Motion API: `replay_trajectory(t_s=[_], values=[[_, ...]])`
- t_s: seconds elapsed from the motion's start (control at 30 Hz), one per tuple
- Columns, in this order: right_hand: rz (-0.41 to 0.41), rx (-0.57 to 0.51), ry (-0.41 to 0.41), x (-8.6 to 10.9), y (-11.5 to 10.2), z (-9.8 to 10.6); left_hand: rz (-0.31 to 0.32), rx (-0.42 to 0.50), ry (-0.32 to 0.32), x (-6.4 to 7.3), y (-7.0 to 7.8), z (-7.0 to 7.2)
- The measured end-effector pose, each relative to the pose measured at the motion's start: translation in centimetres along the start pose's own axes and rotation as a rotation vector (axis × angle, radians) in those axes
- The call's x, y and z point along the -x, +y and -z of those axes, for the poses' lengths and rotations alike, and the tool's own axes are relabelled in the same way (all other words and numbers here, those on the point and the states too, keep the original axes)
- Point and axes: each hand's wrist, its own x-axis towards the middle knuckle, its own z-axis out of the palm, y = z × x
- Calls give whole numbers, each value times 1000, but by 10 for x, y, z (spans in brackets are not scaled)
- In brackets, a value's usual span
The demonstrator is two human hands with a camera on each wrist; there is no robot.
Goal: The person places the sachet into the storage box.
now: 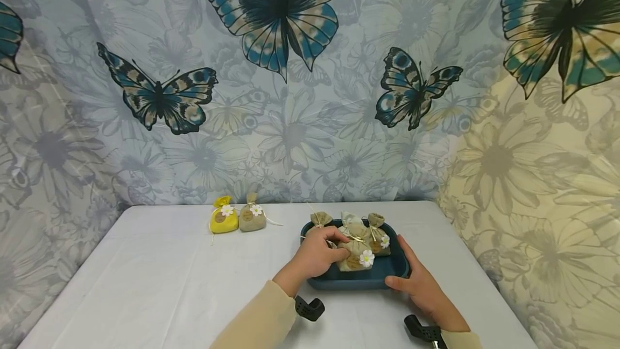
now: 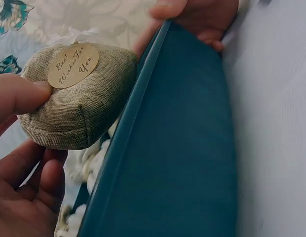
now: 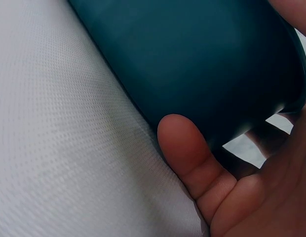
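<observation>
My left hand [image 1: 317, 252] pinches an olive-beige cloth sachet [image 1: 354, 249] with a tied neck and a white daisy, over the dark teal tray [image 1: 349, 283]. In the left wrist view, the thumb presses the side of this sachet [image 2: 101, 106], near its round "Best Wishes For You" label. Other tied sachets [image 1: 375, 226] stand in the tray behind it, partly hidden. My right hand [image 1: 421, 281] grips the tray's right end, thumb on the front wall and fingers along the side. The right wrist view shows that thumb [image 3: 185, 143] against the tray wall [image 3: 192, 64].
A yellow sachet [image 1: 224, 222] and a grey-beige sachet [image 1: 252, 218], each with a white daisy, stand side by side at the back left of the white-covered table [image 1: 160, 273]. Butterfly-patterned cloth [image 1: 290, 149] hangs behind and along the sides.
</observation>
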Motion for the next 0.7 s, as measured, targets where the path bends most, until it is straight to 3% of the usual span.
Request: replay_trajectory(t_s=[0.2, 0.4, 0.5, 0.7], values=[[-1, -4, 8, 0, 1, 1, 31, 47, -6, -12, 6, -24], [18, -19, 1, 0, 2, 1, 91, 119, 4, -23, 1, -46], [21, -33, -4, 1, 2, 1, 131, 143, 5, -28, -1, -53], [13, -44, -3, 0, 2, 0, 151, 106, 23, -35, -2, -60]])
